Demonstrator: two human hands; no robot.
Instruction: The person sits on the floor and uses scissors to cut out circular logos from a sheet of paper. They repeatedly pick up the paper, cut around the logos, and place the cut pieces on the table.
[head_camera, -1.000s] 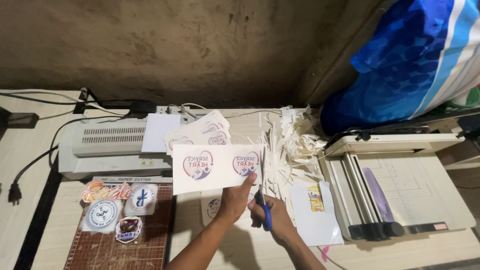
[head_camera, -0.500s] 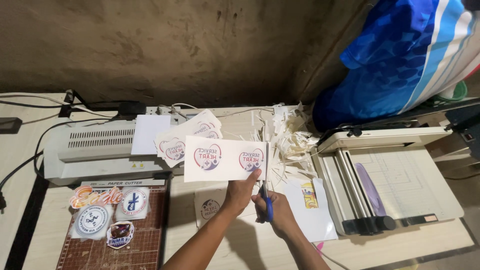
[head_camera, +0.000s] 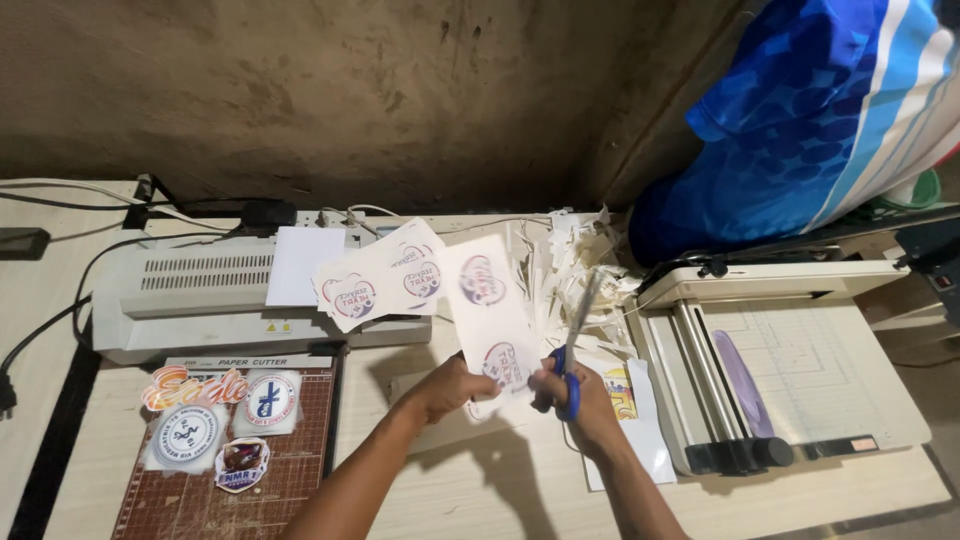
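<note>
Two hands meet over the counter (head_camera: 500, 500). The left hand (head_camera: 445, 388) pinches the lower end of a white sticker strip (head_camera: 490, 310) printed with two heart-shaped badges; its grip is closed on that strip. A second ago the strip lay level in front of the person; now it stands nearly upright, tilted slightly left, so a different edge faces the blades. The right hand (head_camera: 575, 392) has its grip wrapped around blue-handled scissors (head_camera: 575, 340), whose blades point upward just beside the strip's right edge. Behind sit a laminator (head_camera: 190, 295) and a heap of paper offcuts (head_camera: 570, 260); a paper trimmer (head_camera: 790, 370) lies to the right.
</note>
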